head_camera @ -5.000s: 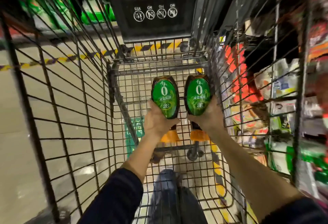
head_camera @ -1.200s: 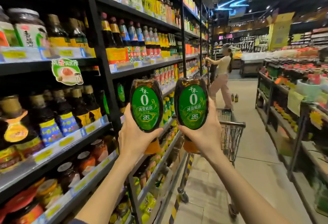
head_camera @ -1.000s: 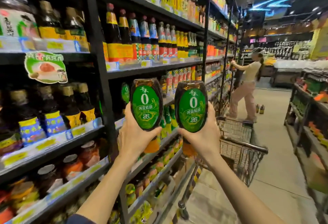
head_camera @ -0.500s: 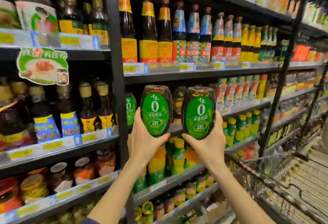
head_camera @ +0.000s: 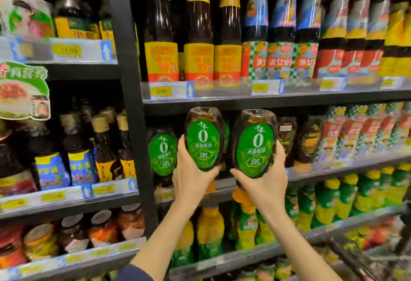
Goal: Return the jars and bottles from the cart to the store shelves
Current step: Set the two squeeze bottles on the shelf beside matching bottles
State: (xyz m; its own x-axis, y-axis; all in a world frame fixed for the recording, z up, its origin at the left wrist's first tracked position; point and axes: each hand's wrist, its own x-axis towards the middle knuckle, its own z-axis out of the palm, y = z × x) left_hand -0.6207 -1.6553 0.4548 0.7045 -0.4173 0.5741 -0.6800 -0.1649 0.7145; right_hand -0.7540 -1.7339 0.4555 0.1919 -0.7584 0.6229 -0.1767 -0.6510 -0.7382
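Note:
I hold two dark squeeze bottles with oval green labels, cap end down. My left hand [head_camera: 191,178] grips the left bottle [head_camera: 203,140]; my right hand [head_camera: 265,183] grips the right bottle [head_camera: 254,145]. Both bottles are raised in front of the middle shelf [head_camera: 333,167], just under the shelf above. A matching green-label bottle [head_camera: 162,154] stands on that shelf at the left, beside the black upright post [head_camera: 131,102]. More dark bottles of the same shape stand behind and to the right.
Tall sauce bottles [head_camera: 199,36] fill the upper shelf. Green and yellow bottles [head_camera: 333,200] line the shelf below. Jars [head_camera: 100,229] and dark bottles sit in the left bay. The cart's wire edge [head_camera: 360,258] shows at the bottom right.
I have lifted both bottles out of the cart, turned from the aisle to face the shelves, and come closer. The bottles now sit right at the middle shelf.

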